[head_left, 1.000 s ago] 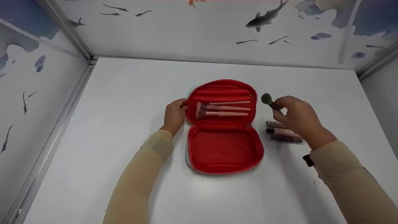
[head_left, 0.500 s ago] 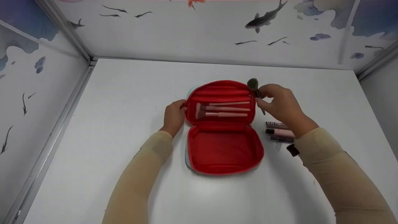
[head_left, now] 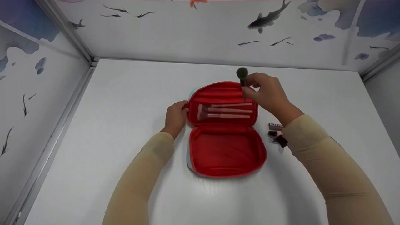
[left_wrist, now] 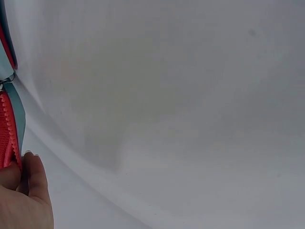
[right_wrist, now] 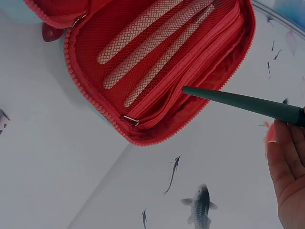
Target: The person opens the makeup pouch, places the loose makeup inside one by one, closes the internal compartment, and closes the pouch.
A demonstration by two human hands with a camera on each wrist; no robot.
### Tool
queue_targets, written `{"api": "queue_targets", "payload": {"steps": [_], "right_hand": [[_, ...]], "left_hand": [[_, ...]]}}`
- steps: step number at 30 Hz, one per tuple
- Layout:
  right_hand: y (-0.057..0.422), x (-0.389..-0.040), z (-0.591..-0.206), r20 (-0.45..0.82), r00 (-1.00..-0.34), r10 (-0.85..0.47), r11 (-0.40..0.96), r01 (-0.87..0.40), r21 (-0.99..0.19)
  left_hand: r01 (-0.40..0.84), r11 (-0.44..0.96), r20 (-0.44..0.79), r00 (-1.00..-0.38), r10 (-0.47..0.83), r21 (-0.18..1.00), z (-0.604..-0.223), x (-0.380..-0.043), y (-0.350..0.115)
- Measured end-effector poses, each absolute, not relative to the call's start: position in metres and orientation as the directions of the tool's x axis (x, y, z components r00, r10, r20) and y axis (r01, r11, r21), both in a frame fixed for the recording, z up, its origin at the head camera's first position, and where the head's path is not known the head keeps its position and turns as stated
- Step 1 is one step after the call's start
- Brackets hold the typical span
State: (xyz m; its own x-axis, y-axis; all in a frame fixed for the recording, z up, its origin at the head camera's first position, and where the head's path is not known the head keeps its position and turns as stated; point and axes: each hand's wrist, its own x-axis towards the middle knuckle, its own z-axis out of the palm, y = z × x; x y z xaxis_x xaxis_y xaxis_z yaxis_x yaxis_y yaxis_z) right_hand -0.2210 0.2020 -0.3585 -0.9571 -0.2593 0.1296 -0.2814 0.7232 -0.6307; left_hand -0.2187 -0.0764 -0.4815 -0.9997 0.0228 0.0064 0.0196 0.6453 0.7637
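A zippered makeup bag [head_left: 228, 151] with red lining and a pale blue outside lies unfolded on the table. Behind the mesh of its upper half are several pink-handled makeup brushes [head_left: 229, 110]. My left hand [head_left: 175, 116] pinches the left edge of that upper half; in the left wrist view the fingers meet the red zipper rim [left_wrist: 10, 129]. Over the bag's upper right, my right hand [head_left: 267, 92] pinches a makeup brush [head_left: 242, 73] with green bristles facing up. Its dark green handle [right_wrist: 238, 104] points toward a zippered slit beside the mesh in the right wrist view.
Several cosmetic tubes [head_left: 275, 133] lie right of the bag, partly hidden by my right sleeve. White panels with painted fish [head_left: 265, 21] stand behind and at the sides of the white table [head_left: 125, 93].
My right hand has carried the green brush left and away from me, from above the tubes to over the bag's upper half. My left hand stays at the bag's edge.
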Motion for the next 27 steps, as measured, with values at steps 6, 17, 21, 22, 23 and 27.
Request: {"api": "queue_targets", "payload": {"steps": [6, 17, 21, 22, 23, 27], "right_hand": [[0.19, -0.228, -0.359, 0.098, -0.962, -0.255, 0.716, -0.256, -0.65], [0.178, -0.244, -0.37, 0.115, -0.953, -0.279, 0.693, -0.283, -0.663], [0.175, -0.25, -0.373, 0.071, -0.951, -0.302, 0.692, -0.27, -0.669], [0.174, -0.252, -0.374, 0.059, -0.95, -0.308, 0.694, -0.267, -0.669], [0.173, -0.253, -0.374, 0.047, -0.949, -0.313, 0.695, -0.262, -0.669], [0.17, -0.257, -0.374, 0.01, -0.943, -0.331, 0.707, -0.255, -0.659]], "left_hand": [[-0.005, 0.643, -0.02, -1.0, 0.016, 0.766, -0.479, -0.218, -0.076], [0.015, 0.651, 0.01, -1.0, 0.012, 0.759, -0.478, -0.216, -0.074], [-0.009, 0.637, -0.009, -1.0, -0.003, 0.771, -0.479, -0.216, -0.074], [-0.014, 0.635, -0.013, -1.0, -0.007, 0.773, -0.479, -0.216, -0.074], [-0.018, 0.634, -0.015, -1.0, -0.01, 0.773, -0.479, -0.216, -0.074], [-0.02, 0.635, -0.015, -1.0, -0.013, 0.772, -0.479, -0.217, -0.074]]}}
